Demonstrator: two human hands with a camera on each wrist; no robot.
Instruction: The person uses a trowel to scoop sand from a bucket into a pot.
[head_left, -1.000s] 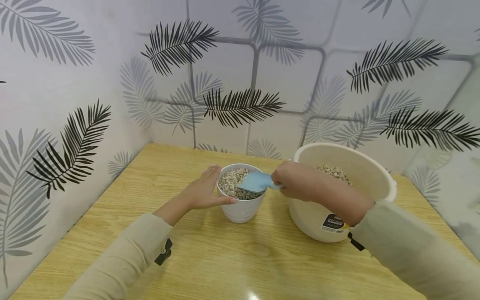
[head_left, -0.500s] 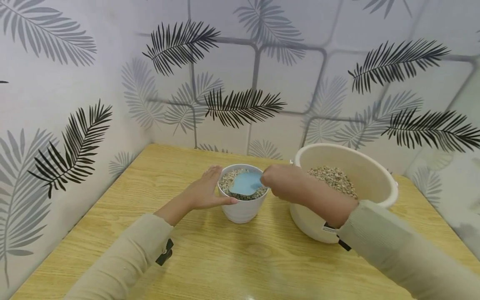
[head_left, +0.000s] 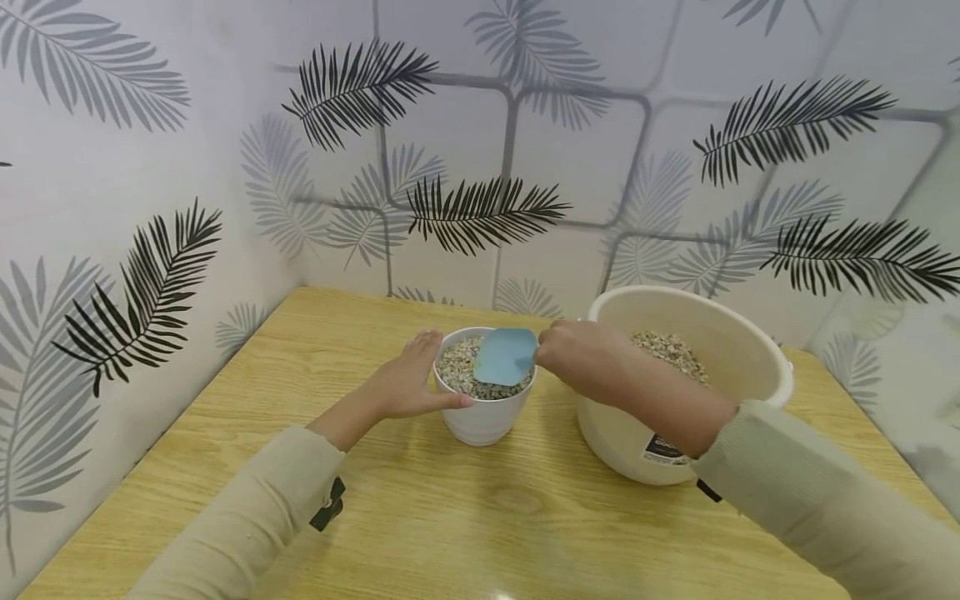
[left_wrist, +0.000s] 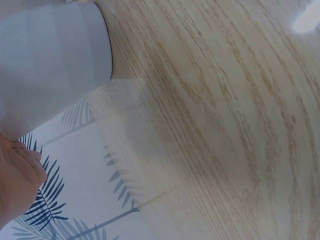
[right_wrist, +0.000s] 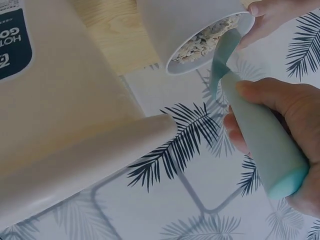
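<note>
In the head view, a white flowerpot (head_left: 483, 421) stands on the wooden table, filled near its rim with beige-grey gravel-like grains (head_left: 459, 367). My left hand (head_left: 411, 383) rests against the pot's left side, thumb along the front and fingers stretched toward the back. The right hand (head_left: 581, 354) grips the handle of a light blue hand trowel (head_left: 506, 357), whose blade lies tilted over the grains at the pot's right side. Its thick handle (right_wrist: 265, 140) shows in the right wrist view, with thumb and fingers wrapped around it.
A large cream bucket (head_left: 622, 442) with a dark label stands right of the pot, holding more of the grains (head_left: 671, 354). My right forearm crosses over its front rim. Behind the wooden table (head_left: 420, 517) is a wall (head_left: 450, 133) patterned with leaves.
The trowel has swung left across the grains, then back right and slightly up, its blade turning so the broad face shows. The left hand and pot have stayed in place.
</note>
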